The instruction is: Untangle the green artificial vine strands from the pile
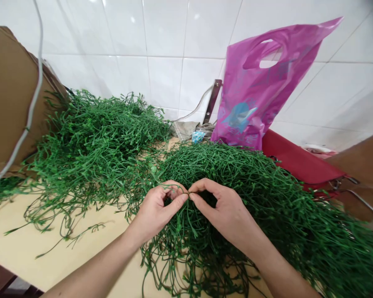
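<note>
Over a large heap of thin green plastic-looking stems (230, 165), my two hands meet fingertip to fingertip. My left hand (163, 203) pinches a thin green stem (174, 186) between thumb and forefinger. Close against it, my right hand (220, 203) is also pinched, at the same spot on the stem. The exact grip at the fingertips is too small to make out fully. Tangled stems hang below both hands and spread to the right. A second pile of green stems (102, 132) lies to the left, behind my left forearm.
A purple plastic bag (261, 82) stands against the white tiled wall (164, 29), beside a red bag (301, 161). At left are a brown box (12, 95) and a hanging white cable (34, 95). A metal bracket (212, 101) stands behind. Loose stems lie on the pale tabletop (49, 265).
</note>
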Action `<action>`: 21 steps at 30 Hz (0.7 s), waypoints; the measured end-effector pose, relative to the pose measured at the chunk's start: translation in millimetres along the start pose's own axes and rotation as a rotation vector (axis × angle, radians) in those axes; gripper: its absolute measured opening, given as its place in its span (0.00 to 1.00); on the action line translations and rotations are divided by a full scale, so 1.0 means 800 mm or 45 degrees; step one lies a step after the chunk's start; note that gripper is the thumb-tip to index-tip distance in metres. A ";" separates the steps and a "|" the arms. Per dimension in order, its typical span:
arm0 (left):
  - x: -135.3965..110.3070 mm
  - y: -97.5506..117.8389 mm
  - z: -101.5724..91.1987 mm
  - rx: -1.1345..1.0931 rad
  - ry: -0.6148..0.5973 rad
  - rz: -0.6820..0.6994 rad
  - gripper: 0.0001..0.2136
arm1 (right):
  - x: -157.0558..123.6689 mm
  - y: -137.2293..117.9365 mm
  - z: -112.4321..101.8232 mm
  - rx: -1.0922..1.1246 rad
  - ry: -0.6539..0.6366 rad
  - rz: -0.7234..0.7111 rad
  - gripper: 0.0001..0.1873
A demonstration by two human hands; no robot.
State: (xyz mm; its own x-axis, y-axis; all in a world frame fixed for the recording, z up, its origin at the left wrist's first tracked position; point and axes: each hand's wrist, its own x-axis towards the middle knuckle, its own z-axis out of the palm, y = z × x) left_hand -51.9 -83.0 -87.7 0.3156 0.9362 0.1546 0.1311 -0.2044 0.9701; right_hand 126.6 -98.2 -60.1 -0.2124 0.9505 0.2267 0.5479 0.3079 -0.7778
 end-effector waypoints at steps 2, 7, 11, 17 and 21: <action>-0.001 0.001 0.001 0.102 -0.015 0.028 0.07 | -0.001 -0.002 0.001 -0.039 0.003 0.021 0.05; -0.001 0.001 0.001 -0.216 -0.202 -0.011 0.11 | 0.002 -0.001 -0.004 0.128 -0.138 0.102 0.06; 0.004 -0.003 -0.004 -0.658 -0.033 -0.168 0.12 | 0.012 0.016 -0.012 0.433 -0.206 0.111 0.07; 0.008 -0.006 -0.005 -0.648 0.102 -0.144 0.13 | 0.010 0.019 -0.015 0.342 0.054 0.005 0.07; 0.008 -0.001 -0.003 -0.520 0.082 -0.154 0.14 | -0.001 0.001 -0.015 0.077 0.137 -0.140 0.09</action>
State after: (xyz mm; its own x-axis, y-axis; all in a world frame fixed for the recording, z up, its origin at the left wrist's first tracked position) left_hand -51.9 -76.1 -87.2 0.2600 0.9650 0.0338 -0.2232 0.0260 0.9744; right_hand 136.8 -97.8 -53.8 -0.1790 0.9110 0.3715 0.4757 0.4107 -0.7778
